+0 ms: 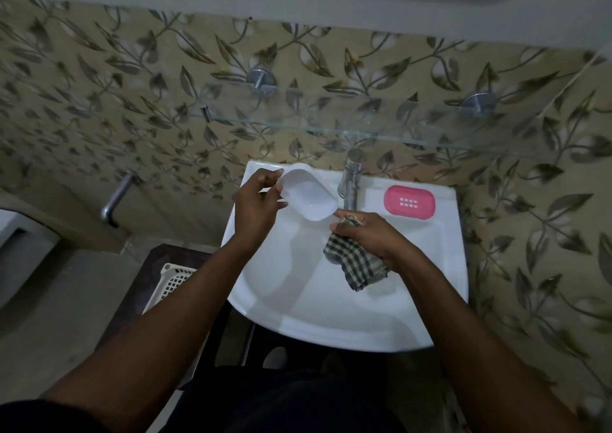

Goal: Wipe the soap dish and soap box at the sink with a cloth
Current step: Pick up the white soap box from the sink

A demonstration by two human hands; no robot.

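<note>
Soap box (309,197), white and oval, is held tilted above the back left of the sink (331,333), open side facing the camera. No soap shows inside it.

Left hand (256,205) pinches the box's left end, thumb on the upper edge and fingers curled at the lower.

Cloth (356,265), green-and-white check, is bunched in the right hand (367,234). That hand's fingers are curled tight round it. A small tuft shows by the thumb and the rest hangs below the hand over the basin. The right hand's fingertips are just beside the box's near end, and the cloth does not appear to touch the box.

Pink soap dish (409,201), with drain slots at its centre, lies flat on the sink's back right ledge, just right of the tap (351,180). Neither hand is on it.

Assessment: of the 2 items, 1 is in hand and positioned for wiping, and the wipe itself is not under way at this moment. Whether either item has already been wiped cannot be told, since no smears or soap residue are visible on them. At the least, a pass of the cloth over the box appears outstanding, and the pink dish is untended.

Surroundings: a glass shelf (331,127) on the leaf-patterned tiled wall above, and a white basket (175,280) on the floor to the left.
</note>
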